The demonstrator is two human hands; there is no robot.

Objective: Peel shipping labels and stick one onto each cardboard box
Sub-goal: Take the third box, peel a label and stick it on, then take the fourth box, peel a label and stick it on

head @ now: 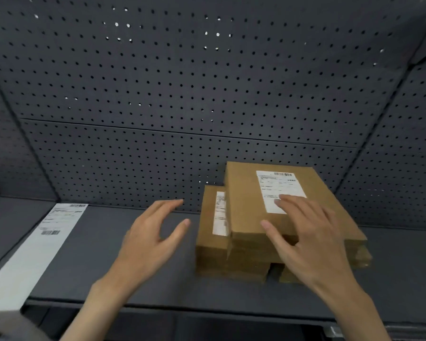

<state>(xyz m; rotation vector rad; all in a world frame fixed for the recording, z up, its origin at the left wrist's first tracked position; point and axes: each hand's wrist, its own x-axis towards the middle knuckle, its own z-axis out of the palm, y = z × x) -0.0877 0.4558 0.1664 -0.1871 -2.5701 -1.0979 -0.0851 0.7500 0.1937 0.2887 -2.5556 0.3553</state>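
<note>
Neither grip has hold of anything, as far as we can see: our right hand [312, 242] lies spread and open over the top box [276, 205], its fingertips [280, 200] on the lower end of the white label [278, 188] stuck there, thumb reaching toward the box's near edge. Our left hand [150, 232] hovers open just left of the stack, fingers curved and thumb apart, empty and clear of the cardboard. The top box lies flat and somewhat skewed across the boxes beneath it. To its left, a lower box [210, 230] shows beside it, carrying its own label [220, 212], partly covered by the top box's edge. More boxes [288, 274] lie underneath at the front, with a dark gap between two of them; how many there are we cannot tell. All of this sits on a dark grey shelf [108, 279], toward its right half. On the far left of the shelf lies a long white label strip [32, 254], running from the back toward the front edge, with a printed label and barcodes at its far end and a blank stretch nearer us. Grey pegboard [182, 94] forms the wall behind and the sides.
</note>
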